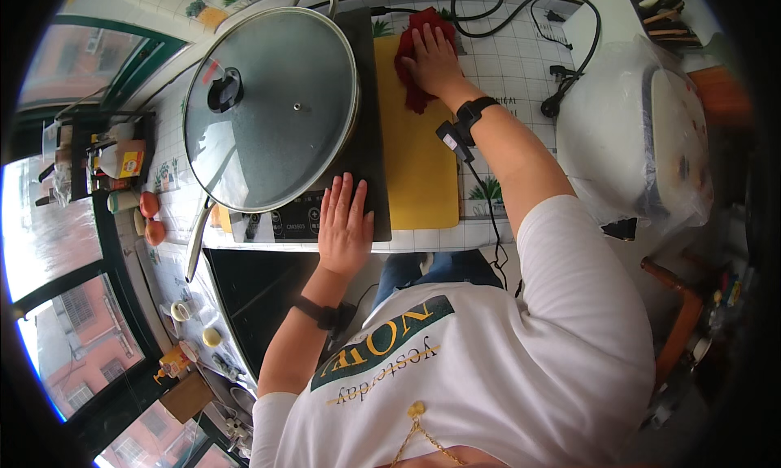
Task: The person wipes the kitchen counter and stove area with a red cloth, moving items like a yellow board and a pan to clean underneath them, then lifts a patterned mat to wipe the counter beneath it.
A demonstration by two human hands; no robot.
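Note:
My right hand (434,62) presses flat on a crumpled red cloth (417,97), which lies across the upper part of a yellow board (421,175) and the patterned table cover beside it. My left hand (346,230) rests palm down, fingers extended, on the front edge of a black induction cooktop (372,156), next to its touch controls. On the cooktop stands a wide pan with a metal handle (197,242) and a glass lid (274,108) with a black knob (225,91). The board lies along the cooktop's right side.
Black cables (564,80) curl over the back of the counter. A plastic-covered appliance (616,138) stands at the right. Tomatoes (149,205) and a rack with bottles (122,160) are at the left by the windows. A thin cable hangs from my right wrist.

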